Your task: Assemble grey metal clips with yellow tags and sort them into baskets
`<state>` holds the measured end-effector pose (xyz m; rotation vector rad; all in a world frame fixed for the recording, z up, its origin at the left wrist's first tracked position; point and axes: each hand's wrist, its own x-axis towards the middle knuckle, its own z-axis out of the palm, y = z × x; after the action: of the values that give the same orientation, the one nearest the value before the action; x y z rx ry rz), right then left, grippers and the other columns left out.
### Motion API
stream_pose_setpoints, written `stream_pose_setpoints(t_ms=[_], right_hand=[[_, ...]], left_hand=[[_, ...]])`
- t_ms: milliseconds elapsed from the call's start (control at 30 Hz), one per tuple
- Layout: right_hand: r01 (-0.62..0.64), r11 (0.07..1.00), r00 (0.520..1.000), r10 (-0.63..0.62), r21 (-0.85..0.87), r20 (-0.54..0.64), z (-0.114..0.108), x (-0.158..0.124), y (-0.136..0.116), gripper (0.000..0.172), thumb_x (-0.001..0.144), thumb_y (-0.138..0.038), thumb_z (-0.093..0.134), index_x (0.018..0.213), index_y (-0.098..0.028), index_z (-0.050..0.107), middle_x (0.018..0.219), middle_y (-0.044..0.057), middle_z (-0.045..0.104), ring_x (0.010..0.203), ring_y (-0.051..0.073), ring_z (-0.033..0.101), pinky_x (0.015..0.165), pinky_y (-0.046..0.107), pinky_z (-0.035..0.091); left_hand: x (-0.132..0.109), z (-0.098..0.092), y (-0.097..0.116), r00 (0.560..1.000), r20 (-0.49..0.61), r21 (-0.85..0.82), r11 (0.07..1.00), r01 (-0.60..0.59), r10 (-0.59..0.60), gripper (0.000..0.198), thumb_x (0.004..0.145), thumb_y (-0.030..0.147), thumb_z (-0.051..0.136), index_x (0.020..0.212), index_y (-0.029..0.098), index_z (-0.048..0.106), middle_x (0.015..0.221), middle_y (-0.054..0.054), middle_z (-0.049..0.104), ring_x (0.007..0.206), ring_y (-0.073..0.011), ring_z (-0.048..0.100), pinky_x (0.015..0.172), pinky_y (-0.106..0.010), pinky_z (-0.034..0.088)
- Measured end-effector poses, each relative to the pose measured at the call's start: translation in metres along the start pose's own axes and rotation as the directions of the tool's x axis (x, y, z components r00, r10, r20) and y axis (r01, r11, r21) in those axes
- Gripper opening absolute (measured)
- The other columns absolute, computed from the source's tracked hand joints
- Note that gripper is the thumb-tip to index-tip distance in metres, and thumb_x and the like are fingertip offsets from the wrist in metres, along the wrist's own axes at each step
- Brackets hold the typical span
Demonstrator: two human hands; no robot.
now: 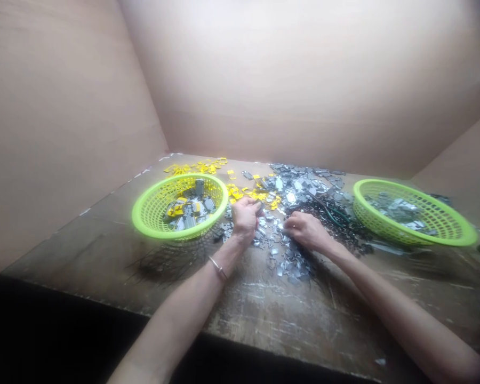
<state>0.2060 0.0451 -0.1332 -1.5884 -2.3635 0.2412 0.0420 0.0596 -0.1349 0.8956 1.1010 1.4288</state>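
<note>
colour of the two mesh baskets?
Lime green, both the left basket and right basket; clearest in the head view.

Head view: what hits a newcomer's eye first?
Bright green stands out: the left basket holds grey and yellow pieces, the right basket grey ones. Between them a heap of small grey metal parts and scattered yellow pieces cover the table, with the left hand and right hand down among them.

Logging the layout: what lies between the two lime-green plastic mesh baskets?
Head view: a heap of small grey metal parts, some yellow plastic pieces, and the left hand and right hand.
</note>
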Motion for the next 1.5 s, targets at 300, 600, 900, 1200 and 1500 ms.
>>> stream_pose_setpoints(t_ms=[300, 600, 900, 1200, 1500], right_hand=[[-0.187, 0.98, 0.981, 0.183, -0.07, -0.069, -0.016, -0.002, 0.041, 0.02, 0.073, -0.029, 0.044, 0.08, -0.021, 0.061, 0.081, 0.003, 0.057, 0.07, 0.013, 0.051, 0.057, 0.021, 0.035], [-0.039, 0.988, 0.998, 0.046, -0.15, 0.043, -0.009, -0.018, 0.031, 0.019, 0.072, -0.033, 0.045, 0.075, -0.023, 0.061, 0.075, 0.001, 0.055, 0.068, 0.012, 0.049, 0.056, 0.021, 0.032], [-0.018, 0.967, 0.997, -0.001, -0.255, -0.075, -0.001, -0.021, 0.034, 0.018, 0.074, -0.024, 0.042, 0.078, -0.02, 0.059, 0.075, 0.002, 0.056, 0.073, 0.013, 0.048, 0.061, 0.02, 0.031], [-0.018, 0.967, 0.997, -0.003, -0.256, -0.081, 0.001, -0.021, 0.035, 0.021, 0.074, -0.027, 0.042, 0.083, -0.023, 0.061, 0.075, 0.003, 0.054, 0.07, 0.013, 0.047, 0.057, 0.021, 0.03], [0.031, 0.956, 0.994, -0.062, -0.292, -0.095, 0.004, -0.018, 0.031, 0.021, 0.076, -0.025, 0.04, 0.07, -0.017, 0.059, 0.072, 0.005, 0.051, 0.068, 0.013, 0.043, 0.056, 0.021, 0.03]], left_hand=[[-0.004, 0.003, -0.001, 0.994, 0.084, 0.039, 0.997, 0.062, -0.066, 0.009, 0.06, 0.02, 0.051, 0.065, 0.012, 0.048, 0.04, 0.004, 0.047, 0.026, -0.0026, 0.032, 0.027, -0.014, 0.018], [-0.013, 0.009, -0.017, 0.954, 0.23, 0.175, 0.973, 0.153, -0.191, 0.014, 0.061, 0.019, 0.05, 0.073, 0.013, 0.05, 0.042, 0.003, 0.047, 0.026, -0.0037, 0.034, 0.026, -0.014, 0.019], [-0.02, 0.012, -0.017, 0.887, 0.37, 0.176, 0.958, 0.224, -0.276, 0.03, 0.062, 0.019, 0.05, 0.091, 0.013, 0.048, 0.049, 0.0, 0.051, 0.033, -0.0055, 0.042, 0.028, -0.013, 0.027], [-0.019, 0.009, -0.021, 0.894, 0.346, 0.149, 0.958, 0.247, -0.284, 0.043, 0.063, 0.02, 0.05, 0.105, 0.018, 0.043, 0.052, 0.002, 0.05, 0.034, -0.0048, 0.041, 0.03, -0.015, 0.03], [-0.02, 0.009, -0.023, 0.907, 0.335, 0.145, 0.965, 0.219, -0.256, 0.051, 0.062, 0.026, 0.054, 0.11, 0.017, 0.04, 0.05, 0.003, 0.048, 0.03, -0.0036, 0.035, 0.029, -0.016, 0.029]])
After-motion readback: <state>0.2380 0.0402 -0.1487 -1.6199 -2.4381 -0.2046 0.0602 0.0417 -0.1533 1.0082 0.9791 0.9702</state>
